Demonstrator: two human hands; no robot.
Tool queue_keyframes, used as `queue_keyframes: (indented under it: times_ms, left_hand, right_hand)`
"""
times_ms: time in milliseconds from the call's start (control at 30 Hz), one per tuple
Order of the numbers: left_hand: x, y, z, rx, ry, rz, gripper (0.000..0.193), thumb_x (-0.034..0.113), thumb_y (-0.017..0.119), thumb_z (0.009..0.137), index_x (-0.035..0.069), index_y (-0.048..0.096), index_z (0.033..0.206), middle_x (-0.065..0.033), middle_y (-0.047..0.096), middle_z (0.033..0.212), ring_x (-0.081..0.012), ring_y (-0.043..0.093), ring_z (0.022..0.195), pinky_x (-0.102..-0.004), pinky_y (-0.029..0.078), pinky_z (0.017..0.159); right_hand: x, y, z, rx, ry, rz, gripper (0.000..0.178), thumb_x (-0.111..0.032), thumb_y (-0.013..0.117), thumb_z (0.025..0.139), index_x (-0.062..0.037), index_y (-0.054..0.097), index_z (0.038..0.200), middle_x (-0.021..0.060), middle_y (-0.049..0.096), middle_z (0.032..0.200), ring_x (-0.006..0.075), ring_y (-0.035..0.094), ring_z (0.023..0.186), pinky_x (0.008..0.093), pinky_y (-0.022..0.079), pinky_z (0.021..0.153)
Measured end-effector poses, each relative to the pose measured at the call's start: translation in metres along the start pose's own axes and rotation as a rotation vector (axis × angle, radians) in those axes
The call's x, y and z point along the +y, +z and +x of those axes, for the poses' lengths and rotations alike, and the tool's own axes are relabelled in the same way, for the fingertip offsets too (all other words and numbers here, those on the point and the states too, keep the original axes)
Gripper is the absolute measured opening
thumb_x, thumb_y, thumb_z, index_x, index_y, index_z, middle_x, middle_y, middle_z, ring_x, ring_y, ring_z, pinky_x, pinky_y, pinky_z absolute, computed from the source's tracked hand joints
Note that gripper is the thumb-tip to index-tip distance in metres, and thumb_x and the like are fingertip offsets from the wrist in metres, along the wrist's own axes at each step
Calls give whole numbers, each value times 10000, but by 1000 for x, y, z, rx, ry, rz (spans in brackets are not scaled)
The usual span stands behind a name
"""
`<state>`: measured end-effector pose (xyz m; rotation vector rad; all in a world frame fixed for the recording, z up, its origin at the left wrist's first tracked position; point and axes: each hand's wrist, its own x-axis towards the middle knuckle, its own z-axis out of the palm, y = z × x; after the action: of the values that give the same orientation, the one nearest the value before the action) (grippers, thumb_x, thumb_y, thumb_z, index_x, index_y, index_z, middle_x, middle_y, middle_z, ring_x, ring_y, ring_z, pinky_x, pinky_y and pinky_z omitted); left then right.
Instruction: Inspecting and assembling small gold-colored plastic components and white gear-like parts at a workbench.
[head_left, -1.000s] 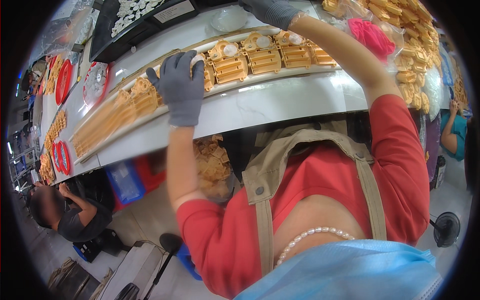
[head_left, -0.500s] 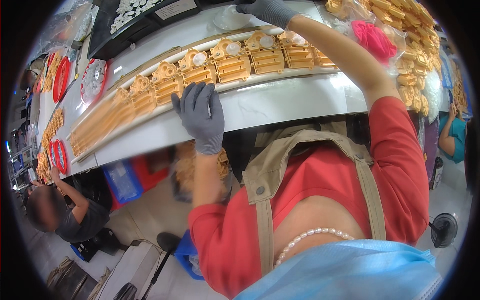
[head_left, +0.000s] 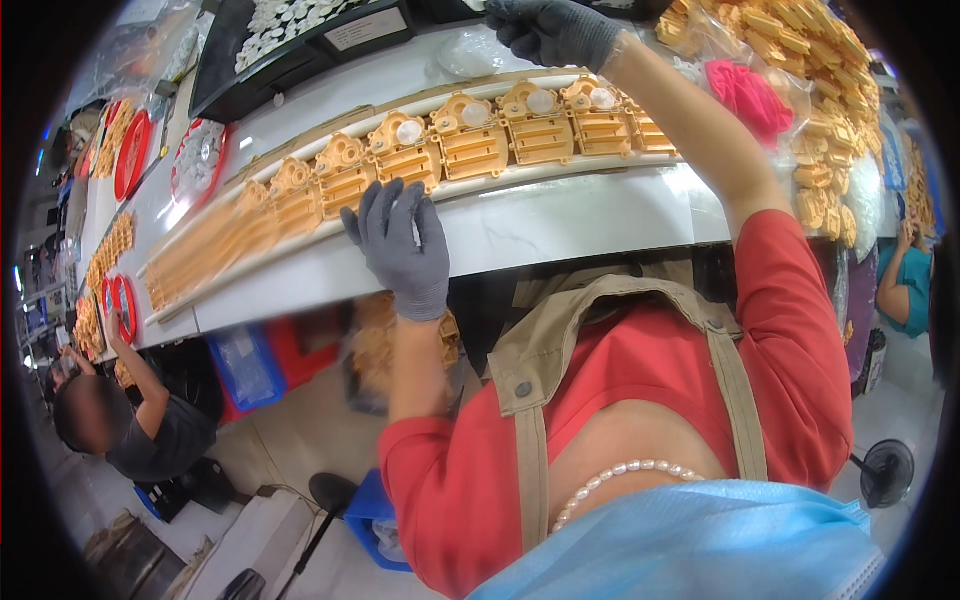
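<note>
A long row of yellow plastic housings (head_left: 474, 150) lies on the bench between white rails. Round translucent white discs (head_left: 409, 132) sit on several of those towards the right. My left hand (head_left: 403, 248), in a grey glove, rests by the front rail, fingers apart and slightly bent, its fingertips near one housing's lower edge. A small pale patch shows between its fingers; I cannot make out what it is. Beyond the row, my right hand (head_left: 562, 32), also gloved, hovers with curled fingers near the top edge of the view. Whatever its fingertips may hold is hidden.
A black tray (head_left: 300, 62) of small white parts stands at the back left, beside a clear plastic bag (head_left: 474, 52). Yellow parts (head_left: 822, 130) are heaped at right near a pink cloth (head_left: 745, 98). Another person (head_left: 150, 420) sits at far left, near red trays (head_left: 124, 308).
My right hand has drawn back slightly from beside the clear bag, and its fingers are now curled. The left hand stays by the row. The whole view has shifted a little.
</note>
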<state>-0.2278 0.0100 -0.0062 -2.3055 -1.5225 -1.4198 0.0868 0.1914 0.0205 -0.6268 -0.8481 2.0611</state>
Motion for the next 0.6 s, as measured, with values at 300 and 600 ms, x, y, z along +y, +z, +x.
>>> queue_keyframes:
  times_ms: [300, 600]
  left_hand:
    - [-16, 3, 0, -159, -104, 313, 511, 324, 745, 825, 157, 636, 1295, -134, 567, 1376, -396, 444, 1351, -602, 233, 1151]
    - [-14, 0, 3, -154, -112, 293, 491, 314, 731, 818, 133, 647, 1268, -151, 578, 1357, -426, 448, 1338, -611, 265, 1124]
  right_hand:
    - [35, 97, 73, 8, -33, -1108, 355, -341, 751, 839, -67, 765, 1064, 42, 730, 884, 124, 613, 769, 310, 473, 699]
    - [81, 139, 135, -71, 35, -1462, 275, -298, 706, 691, -58, 763, 812, 179, 711, 772, 307, 682, 682, 422, 528, 662]
